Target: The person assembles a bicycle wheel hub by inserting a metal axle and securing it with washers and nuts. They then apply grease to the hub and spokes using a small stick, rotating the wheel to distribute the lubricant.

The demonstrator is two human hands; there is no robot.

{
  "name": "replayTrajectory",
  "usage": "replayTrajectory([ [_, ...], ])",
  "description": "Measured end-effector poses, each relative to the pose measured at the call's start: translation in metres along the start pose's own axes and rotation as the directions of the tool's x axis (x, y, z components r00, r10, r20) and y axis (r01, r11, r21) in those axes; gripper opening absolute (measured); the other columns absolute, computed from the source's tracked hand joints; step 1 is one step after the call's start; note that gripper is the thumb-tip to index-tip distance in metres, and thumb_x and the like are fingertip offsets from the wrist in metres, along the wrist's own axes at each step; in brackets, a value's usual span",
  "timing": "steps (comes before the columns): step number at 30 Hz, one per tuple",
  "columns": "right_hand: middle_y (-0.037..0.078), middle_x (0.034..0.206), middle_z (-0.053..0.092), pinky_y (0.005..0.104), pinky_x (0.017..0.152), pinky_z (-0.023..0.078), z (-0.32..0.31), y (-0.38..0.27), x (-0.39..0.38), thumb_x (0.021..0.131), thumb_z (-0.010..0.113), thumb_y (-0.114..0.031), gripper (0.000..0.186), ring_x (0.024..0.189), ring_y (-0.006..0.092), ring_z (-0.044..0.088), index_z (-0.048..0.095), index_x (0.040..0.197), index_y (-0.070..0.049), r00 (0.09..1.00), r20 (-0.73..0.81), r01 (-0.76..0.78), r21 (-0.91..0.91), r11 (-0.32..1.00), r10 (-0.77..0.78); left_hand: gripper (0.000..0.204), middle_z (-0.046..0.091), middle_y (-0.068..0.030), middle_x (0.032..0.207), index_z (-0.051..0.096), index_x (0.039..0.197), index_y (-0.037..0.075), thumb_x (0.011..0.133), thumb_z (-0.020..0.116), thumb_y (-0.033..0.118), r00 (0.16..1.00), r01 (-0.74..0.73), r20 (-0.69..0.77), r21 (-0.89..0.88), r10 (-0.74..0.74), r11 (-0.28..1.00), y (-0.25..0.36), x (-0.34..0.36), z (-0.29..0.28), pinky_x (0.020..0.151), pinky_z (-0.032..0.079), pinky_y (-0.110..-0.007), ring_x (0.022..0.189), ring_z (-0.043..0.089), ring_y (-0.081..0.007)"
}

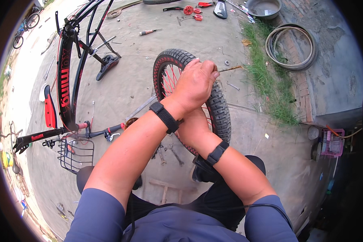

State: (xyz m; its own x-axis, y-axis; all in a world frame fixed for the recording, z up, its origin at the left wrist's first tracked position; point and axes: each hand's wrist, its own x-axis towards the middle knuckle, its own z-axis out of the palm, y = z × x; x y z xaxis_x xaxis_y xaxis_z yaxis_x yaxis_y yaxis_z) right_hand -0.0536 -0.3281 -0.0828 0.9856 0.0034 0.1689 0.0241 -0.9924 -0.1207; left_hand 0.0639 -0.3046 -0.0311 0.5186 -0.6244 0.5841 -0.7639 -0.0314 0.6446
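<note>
A bicycle wheel (221, 115) with a knobby black tyre and red spokes stands upright between my knees. My left hand (195, 82) is closed in a fist over the tyre's upper part; what it grips is hidden. Beside its fingers a thin brown stick-like thing (231, 68) points right; whether it is held or lies behind, I cannot tell. Under my left wrist, my right hand (191, 125) is against the spoke side of the wheel, with its fingers hidden. The forearms cross close together, each with a black wrist strap.
To the left, a black bicycle frame (64, 76) rests upside down near a wire basket (77, 155). Wrenches (175, 155) lie by my feet, and a screwdriver (148, 32) farther ahead. Loose tyres (291, 66) and a metal basin (264, 8) are at the right, past some grass.
</note>
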Motion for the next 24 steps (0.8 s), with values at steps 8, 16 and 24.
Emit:
replayTrajectory([
  [8,0.016,0.107,0.069,0.0398,0.089,0.056,-0.124,0.017,-0.042,0.071,0.089,-0.030,0.076,0.106,0.0375,0.066,0.058,0.133,0.001,0.960,-0.266,-0.036,0.204,0.978,0.091,0.013,0.074,-0.0164,0.096,0.056,0.104,0.000,0.104,0.054,0.013,0.988,0.153,0.036,-0.141,-0.149,0.978,0.004,0.000,-0.031,0.080,0.054,-0.045,0.093,0.070,-0.0371],
  [16,0.024,0.102,0.072,0.0394,0.081,0.056,-0.078,0.031,-0.029,0.083,0.085,-0.039,0.075,0.088,0.0311,0.072,0.054,0.132,0.009,0.843,0.102,-0.482,0.579,0.658,0.528,0.020,0.076,-0.0148,0.096,0.056,0.107,-0.001,0.108,0.052,0.018,0.943,0.317,0.036,-0.384,-0.329,0.867,0.004,-0.005,-0.055,0.082,0.055,-0.038,0.091,0.072,-0.0269],
  [24,0.004,0.077,0.066,0.0278,0.062,0.050,-0.079,0.036,-0.018,0.086,0.083,-0.031,0.065,0.063,0.0097,0.056,0.057,0.125,0.013,0.825,0.124,-0.459,0.717,0.525,0.552,0.020,0.076,-0.0138,0.095,0.056,0.109,-0.002,0.110,0.049,0.017,0.698,0.579,-0.246,-0.359,-0.673,0.732,-0.042,-0.129,-0.130,0.083,0.055,-0.032,0.087,0.070,-0.0159],
])
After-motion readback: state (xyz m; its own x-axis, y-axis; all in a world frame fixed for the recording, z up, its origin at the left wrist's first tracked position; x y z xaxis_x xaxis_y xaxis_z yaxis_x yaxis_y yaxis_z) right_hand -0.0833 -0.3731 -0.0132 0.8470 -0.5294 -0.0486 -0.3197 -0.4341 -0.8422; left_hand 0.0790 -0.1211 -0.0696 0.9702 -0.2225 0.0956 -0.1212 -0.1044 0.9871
